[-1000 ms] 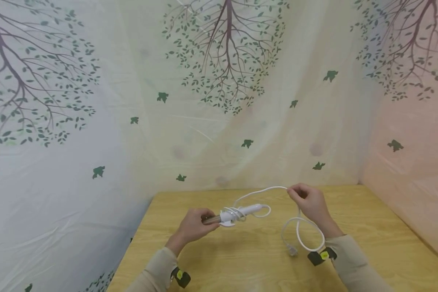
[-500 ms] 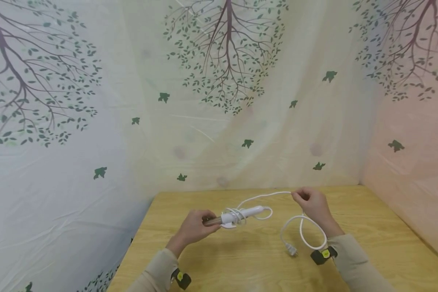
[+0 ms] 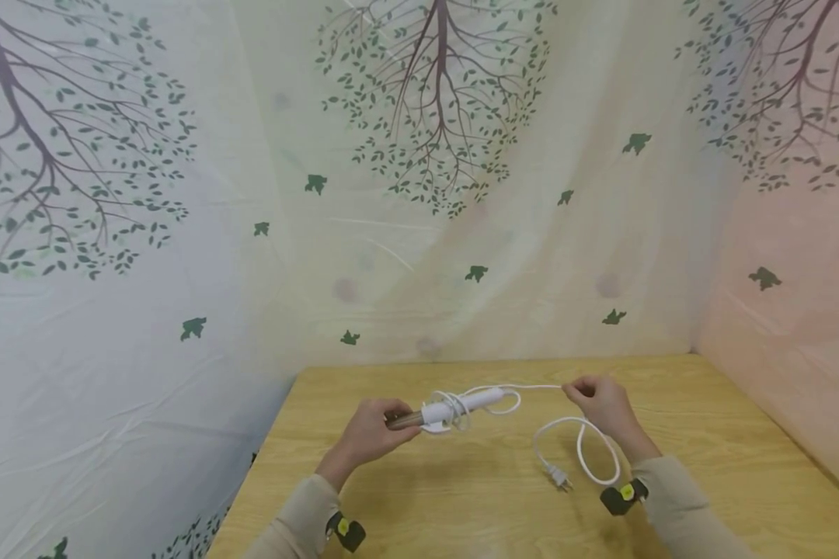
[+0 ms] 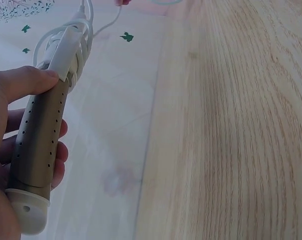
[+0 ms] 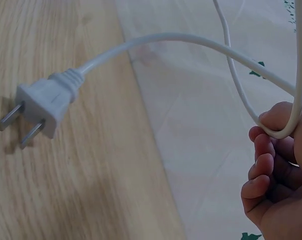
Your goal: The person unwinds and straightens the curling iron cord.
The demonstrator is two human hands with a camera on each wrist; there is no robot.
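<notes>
A curling iron [image 3: 485, 398] with a bronze barrel and white handle is held above the table, its white cord wound round the handle. My left hand [image 3: 370, 433] grips the barrel; in the left wrist view small holes run along that barrel [image 4: 39, 130], and the thumb presses near the white lever. Between thumb and fingertips my right hand [image 3: 610, 407] pinches the cord [image 3: 524, 386], which stretches nearly straight from the iron. Past the pinch the cord hangs in a loop, and its two-pin plug [image 5: 45, 102] dangles free.
A wooden table [image 3: 426, 497] lies below both hands. Pale cloth walls [image 3: 405, 295] printed with trees and leaves rise at the back and both sides. Dark wrist cameras [image 3: 618, 498] sit under the sleeves.
My right hand has moved down and slightly right with the cord. The stretch of cord to the iron has gone from arched to nearly straight. The left hand has barely moved.
</notes>
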